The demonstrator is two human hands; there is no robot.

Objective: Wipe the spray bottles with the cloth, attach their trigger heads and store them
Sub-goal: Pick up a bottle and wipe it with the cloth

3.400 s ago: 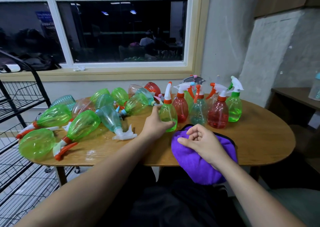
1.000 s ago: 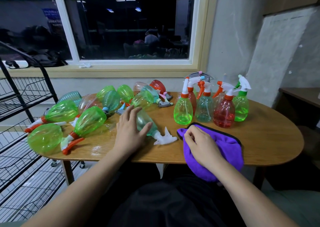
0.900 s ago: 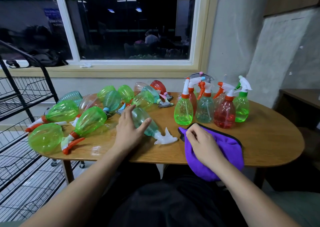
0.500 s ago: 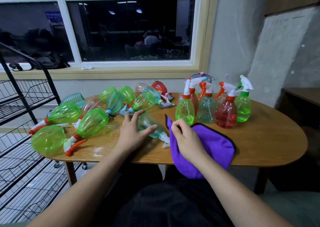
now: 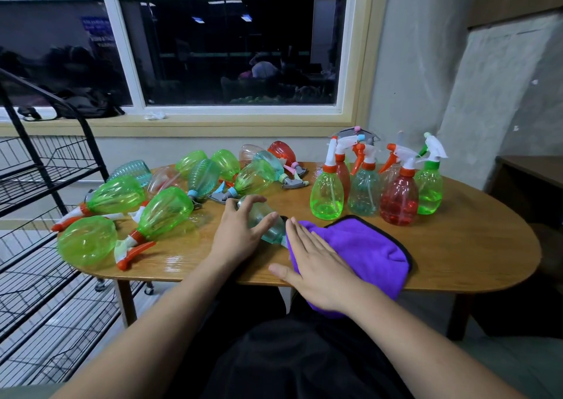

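Note:
A pale teal spray bottle (image 5: 269,226) lies on its side near the front edge of the wooden table (image 5: 463,246). My left hand (image 5: 239,232) holds it, fingers curved over its body and thumb against its side. The purple cloth (image 5: 365,246) lies just right of the bottle and covers its trigger end. My right hand (image 5: 316,264) presses flat on the cloth with straight fingers. Several finished bottles with trigger heads stand upright behind the cloth, among them a green one (image 5: 326,199) and a red one (image 5: 399,205).
Several green, teal and red bottles lie in a heap on the left half of the table, the nearest a green one (image 5: 164,212). A black wire rack (image 5: 45,185) stands left of the table. A dark side table (image 5: 533,170) sits at the right.
My right hand has dragged the cloth left over the teal bottle's trigger end and now lies flat on it. My left hand has stayed on the bottle, which moved slightly right.

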